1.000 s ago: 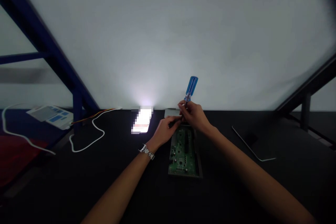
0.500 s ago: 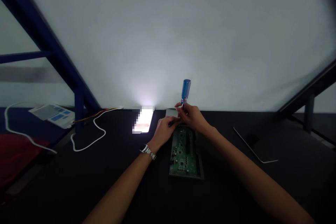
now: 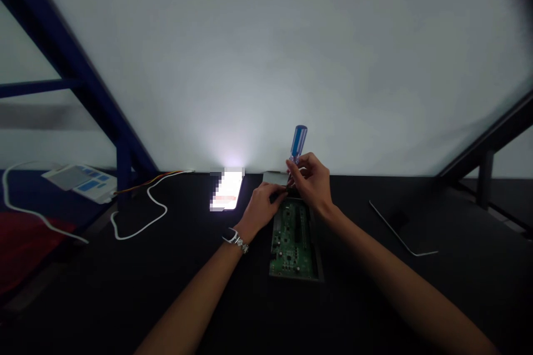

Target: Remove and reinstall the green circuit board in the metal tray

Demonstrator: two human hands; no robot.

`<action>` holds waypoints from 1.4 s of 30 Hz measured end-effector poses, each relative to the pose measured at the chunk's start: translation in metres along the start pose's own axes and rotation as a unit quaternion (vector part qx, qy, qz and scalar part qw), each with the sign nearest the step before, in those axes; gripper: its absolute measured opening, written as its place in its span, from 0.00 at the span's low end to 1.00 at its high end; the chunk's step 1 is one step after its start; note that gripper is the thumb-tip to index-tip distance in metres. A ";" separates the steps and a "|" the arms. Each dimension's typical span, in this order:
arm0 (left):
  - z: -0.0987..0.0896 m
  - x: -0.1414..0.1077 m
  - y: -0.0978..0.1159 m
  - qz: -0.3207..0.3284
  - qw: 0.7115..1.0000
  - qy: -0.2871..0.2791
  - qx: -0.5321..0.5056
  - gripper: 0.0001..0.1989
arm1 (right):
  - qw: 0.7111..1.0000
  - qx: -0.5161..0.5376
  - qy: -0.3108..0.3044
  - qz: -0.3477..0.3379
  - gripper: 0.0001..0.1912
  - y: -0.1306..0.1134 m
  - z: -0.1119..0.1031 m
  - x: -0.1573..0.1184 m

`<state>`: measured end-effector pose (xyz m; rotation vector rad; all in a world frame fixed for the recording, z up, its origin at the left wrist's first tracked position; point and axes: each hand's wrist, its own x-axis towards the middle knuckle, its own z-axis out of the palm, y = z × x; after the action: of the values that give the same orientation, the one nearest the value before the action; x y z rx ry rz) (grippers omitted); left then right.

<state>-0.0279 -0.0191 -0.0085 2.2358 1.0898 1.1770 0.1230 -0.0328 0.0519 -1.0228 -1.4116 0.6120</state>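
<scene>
A screwdriver [image 3: 298, 142] with a blue handle stands nearly upright, tilted a little to the right, and my right hand [image 3: 311, 180] grips it near the base of the handle. Its tip points down between my hands and is too small to make out. My left hand [image 3: 264, 203], with a watch and bracelet at the wrist, has thumb and fingers pinched together beside the tip; whatever lies between them is hidden. Below both hands a green circuit board [image 3: 291, 244] lies in a metal frame on the black table [image 3: 191, 283]. A grey plate [image 3: 272, 178] shows behind my fingers.
A brightly lit phone [image 3: 228, 189] lies left of my hands. White cable [image 3: 166, 209] and thin coloured wires run further left, near a white-and-blue card [image 3: 85, 182]. At the right lies a dark flat object with a pale edge [image 3: 393, 228]. Blue metal bars [image 3: 95, 105] flank the table.
The screwdriver's handle has shifted slightly right and leans more. My right hand has moved up and right a little, with its fingers raised along the handle. My left hand has barely moved.
</scene>
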 end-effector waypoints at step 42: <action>0.003 0.004 -0.002 -0.026 0.998 0.004 -0.058 0.10 | 0.995 0.002 -0.092 0.023 0.14 0.018 -0.014 0.000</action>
<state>-0.0256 -0.0147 -0.0096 2.1048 1.0474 1.1965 0.1406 -0.0272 0.0387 -1.0182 -1.5501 0.7579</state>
